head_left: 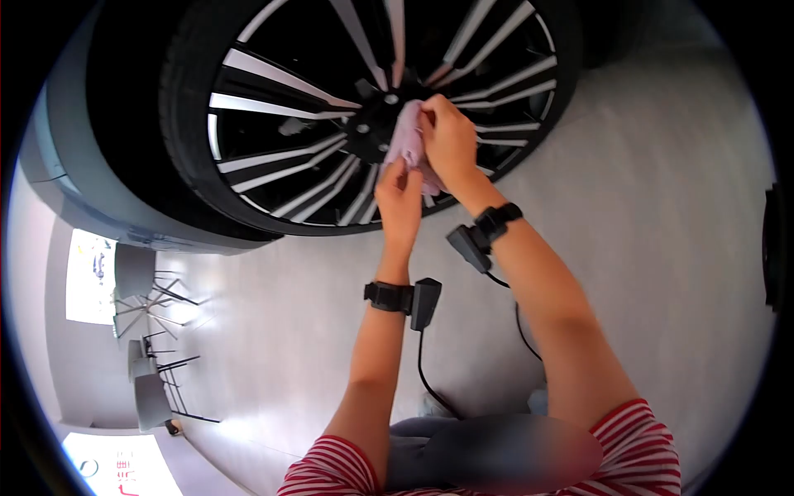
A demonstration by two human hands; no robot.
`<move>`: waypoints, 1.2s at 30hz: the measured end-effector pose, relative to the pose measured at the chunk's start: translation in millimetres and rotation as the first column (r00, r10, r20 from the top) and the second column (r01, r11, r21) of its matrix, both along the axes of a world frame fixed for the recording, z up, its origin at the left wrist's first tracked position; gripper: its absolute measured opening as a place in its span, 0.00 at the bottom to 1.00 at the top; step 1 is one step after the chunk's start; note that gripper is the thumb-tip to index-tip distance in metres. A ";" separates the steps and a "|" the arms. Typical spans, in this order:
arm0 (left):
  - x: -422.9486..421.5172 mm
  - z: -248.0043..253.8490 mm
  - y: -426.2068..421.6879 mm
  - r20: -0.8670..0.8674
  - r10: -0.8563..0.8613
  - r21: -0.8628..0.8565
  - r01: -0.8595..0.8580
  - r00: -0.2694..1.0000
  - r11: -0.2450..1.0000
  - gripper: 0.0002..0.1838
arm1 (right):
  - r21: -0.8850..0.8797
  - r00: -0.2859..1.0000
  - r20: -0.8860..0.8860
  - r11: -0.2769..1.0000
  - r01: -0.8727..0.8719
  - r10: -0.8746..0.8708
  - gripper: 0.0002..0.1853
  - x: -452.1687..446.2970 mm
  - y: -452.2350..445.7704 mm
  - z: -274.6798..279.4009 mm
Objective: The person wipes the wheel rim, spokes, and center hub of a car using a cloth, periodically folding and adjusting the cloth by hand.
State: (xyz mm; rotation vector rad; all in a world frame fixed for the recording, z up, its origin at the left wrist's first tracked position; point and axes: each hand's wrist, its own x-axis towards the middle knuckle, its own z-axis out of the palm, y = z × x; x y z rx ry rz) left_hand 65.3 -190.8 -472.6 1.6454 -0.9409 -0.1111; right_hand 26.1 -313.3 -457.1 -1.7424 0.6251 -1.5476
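In the head view, nearest the camera, a striped red-and-white sleeve (332, 463) ends above each elbow, with grey clothing (409, 438) and a blurred oval patch (513, 450) between the two arms. Both forearms reach up to a wheel (281, 157). Each wrist wears a black strap with a small box on it, the left box (426, 304) and the right box (470, 248) each trailing a cable. The left hand (400, 192) pinches the lower left side of a pink cloth (405, 136) between thumb and fingers; the right hand (451, 140) grips its upper right side, fingers curled in. The cloth is bunched between the hands, just beside the hub (364, 140), and hangs towards the wheel's lower edge; whether it presses on the metal cannot be told. Silver and black spokes fan out from the hub to the wheel's edge, with the black tyre (178, 124) around them. Car bodywork (124, 190) curves past the tyre's left side. Grey floor (653, 207) spreads below and right of the wheel; near its left edge stand grey chairs (153, 403), a bright screen (91, 277) and a lit sign (124, 467) with red characters.
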 end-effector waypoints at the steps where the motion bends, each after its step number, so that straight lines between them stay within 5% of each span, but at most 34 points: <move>1: -2.5 -4.3 -3.8 -0.019 0.010 -0.030 -0.010 1.000 0.999 0.06 | -0.010 1.000 0.007 1.000 0.015 -0.015 0.04 1.8 -0.2 -3.9; 10: -18.5 -9.0 -1.1 -0.280 0.011 -0.196 -0.069 0.960 0.978 0.12 | 0.045 0.984 -0.119 0.991 -0.129 0.133 0.04 0.2 11.7 -9.3; 17: -32.0 26.9 -13.0 -0.262 -0.058 -0.259 -0.012 0.963 0.966 0.20 | -0.021 0.983 0.159 0.996 -0.092 0.094 0.04 -7.7 0.0 17.9; 20: -34.9 43.9 -26.2 -0.311 -0.122 -0.306 0.022 0.943 0.952 0.24 | -0.079 0.989 0.089 0.991 -0.108 0.115 0.05 -13.8 -13.7 32.8; 27: -19.4 4.3 -41.1 -0.379 -0.068 -0.249 -0.031 0.923 0.968 0.23 | -0.045 0.998 -0.034 0.998 -0.052 0.051 0.03 -11.0 -16.5 -2.2; 28: -12.7 -5.1 -38.2 -0.312 0.011 -0.033 -0.023 0.950 0.999 0.23 | 0.001 0.994 -0.066 0.997 -0.081 0.081 0.04 -15.4 -17.3 -14.6; 31: -25.8 -14.3 -39.2 -0.293 -0.036 -0.169 -0.015 0.956 0.986 0.24 | 0.066 0.985 -0.113 0.991 -0.120 0.127 0.03 -18.8 -21.3 -23.7; 36: -24.9 12.6 -28.9 -0.275 -0.012 -0.156 -0.032 0.961 0.987 0.24 | -0.021 0.993 -0.022 0.993 -0.115 0.115 0.02 -14.6 -10.8 4.1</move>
